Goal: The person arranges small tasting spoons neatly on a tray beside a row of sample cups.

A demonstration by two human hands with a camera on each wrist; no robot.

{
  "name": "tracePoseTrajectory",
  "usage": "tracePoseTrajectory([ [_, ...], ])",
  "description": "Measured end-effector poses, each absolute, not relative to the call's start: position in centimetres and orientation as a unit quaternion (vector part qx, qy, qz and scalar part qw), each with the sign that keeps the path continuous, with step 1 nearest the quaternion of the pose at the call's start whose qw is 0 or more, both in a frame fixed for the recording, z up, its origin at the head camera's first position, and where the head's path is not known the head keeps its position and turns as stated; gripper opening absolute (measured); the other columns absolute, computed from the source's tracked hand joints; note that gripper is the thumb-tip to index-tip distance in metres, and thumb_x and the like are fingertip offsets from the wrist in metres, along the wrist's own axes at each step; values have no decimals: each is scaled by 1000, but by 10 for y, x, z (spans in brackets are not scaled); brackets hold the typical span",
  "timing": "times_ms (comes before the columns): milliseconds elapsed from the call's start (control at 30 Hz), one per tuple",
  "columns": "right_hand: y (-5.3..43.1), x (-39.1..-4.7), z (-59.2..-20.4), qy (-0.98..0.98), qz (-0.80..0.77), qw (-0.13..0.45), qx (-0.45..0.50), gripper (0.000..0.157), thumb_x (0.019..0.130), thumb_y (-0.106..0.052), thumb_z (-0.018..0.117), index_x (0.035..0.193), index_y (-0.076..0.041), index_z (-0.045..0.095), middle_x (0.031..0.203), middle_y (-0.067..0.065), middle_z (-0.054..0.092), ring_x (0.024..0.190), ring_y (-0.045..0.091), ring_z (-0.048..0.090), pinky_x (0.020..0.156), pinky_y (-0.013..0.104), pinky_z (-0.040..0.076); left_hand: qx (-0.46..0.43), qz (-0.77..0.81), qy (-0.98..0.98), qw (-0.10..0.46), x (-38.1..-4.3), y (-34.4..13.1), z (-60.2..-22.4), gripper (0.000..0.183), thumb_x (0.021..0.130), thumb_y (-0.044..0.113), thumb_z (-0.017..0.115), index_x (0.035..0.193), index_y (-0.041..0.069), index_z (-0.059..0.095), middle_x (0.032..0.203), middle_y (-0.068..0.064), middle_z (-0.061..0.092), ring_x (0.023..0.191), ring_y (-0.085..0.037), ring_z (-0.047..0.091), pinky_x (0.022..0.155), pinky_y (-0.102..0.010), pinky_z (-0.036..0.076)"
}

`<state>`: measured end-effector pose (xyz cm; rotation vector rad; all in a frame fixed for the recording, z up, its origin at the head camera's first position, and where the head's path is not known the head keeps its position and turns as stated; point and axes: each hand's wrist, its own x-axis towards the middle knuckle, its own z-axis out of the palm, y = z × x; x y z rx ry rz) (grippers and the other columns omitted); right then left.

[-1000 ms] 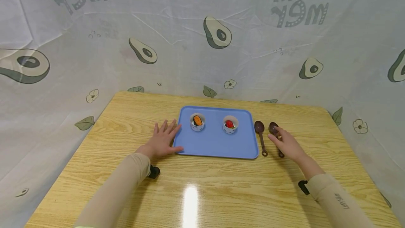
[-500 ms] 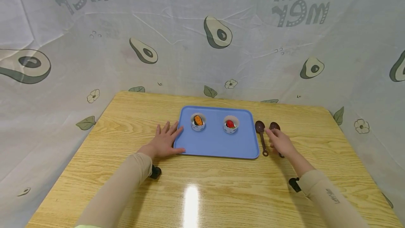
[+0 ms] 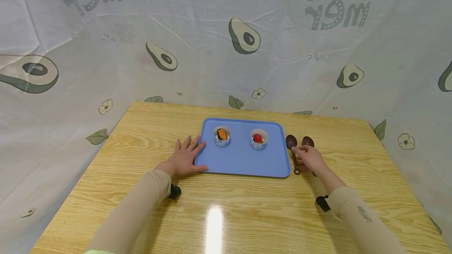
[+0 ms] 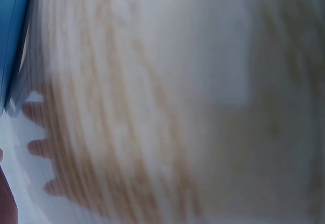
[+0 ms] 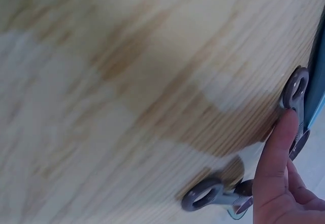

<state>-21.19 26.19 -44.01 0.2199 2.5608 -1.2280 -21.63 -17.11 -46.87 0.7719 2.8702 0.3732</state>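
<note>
My left hand (image 3: 184,160) lies spread at the left end of a blue tray (image 3: 243,164), its fingertips and thumb over the rim. Two small patterned paper cups stand on this tray: one cup (image 3: 221,142) holds an orange-topped sushi piece (image 3: 222,134), the other cup (image 3: 259,145) a red-topped one (image 3: 258,138). My right hand (image 3: 311,159) is at the left of two dark brown spoons, fingertips right at the handle of this left spoon (image 3: 291,141). I cannot tell whether they pinch it. The right spoon (image 3: 308,141) lies partly hidden under the hand.
A wooden table (image 3: 169,222) carries everything, with a bright light reflection near its front. Behind and at both sides hangs a pale cloth (image 3: 197,85) printed with avocados and leaves. In the right wrist view, the tray's edge (image 5: 319,71) runs close beside the left spoon.
My right hand has moved left from over the right spoon to the left spoon's handle, its fingers drawing closer together. The left hand stays at the tray; tray, cups and spoons have not moved.
</note>
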Motion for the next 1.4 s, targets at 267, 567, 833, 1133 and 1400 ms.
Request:
tracePoseTrajectory([
  [267,255,-214,-442,907,-394,126,82,46,89,-11,58,126,15,47,104,28,61,70,16,62,59,29,54,257,117,956,74,-220,-170,-474,93,82,68,51,151,14,20,158,-15,6,143,-45,0,107,-68,0],
  [567,255,-219,-446,904,-401,122,87,44,88,-6,58,125,15,48,92,22,63,66,11,59,58,28,53,255,107,958,74,-219,-167,-470,89,84,62,54,151,15,19,158,-14,5,143,-43,-1,107,-67,0],
  [833,256,-220,-447,863,-473,144,106,46,90,-2,56,131,15,41,88,15,62,59,8,56,55,27,54,258,117,956,76,-218,-168,-469,94,83,71,46,151,13,19,158,-17,5,143,-45,0,107,-68,-1],
  [1133,259,-219,-447,824,-529,172,109,49,93,-1,50,136,15,33,80,0,56,62,6,54,57,24,53,267,137,951,68,-216,-170,-470,98,81,78,38,151,12,20,157,-18,7,143,-44,2,106,-69,-3],
  [1400,263,-217,-445,827,-523,179,97,50,94,-4,50,138,14,33,83,1,56,62,5,53,58,22,52,255,112,957,82,-217,-171,-469,92,83,68,49,151,12,20,158,-16,7,144,-42,3,107,-68,1],
])
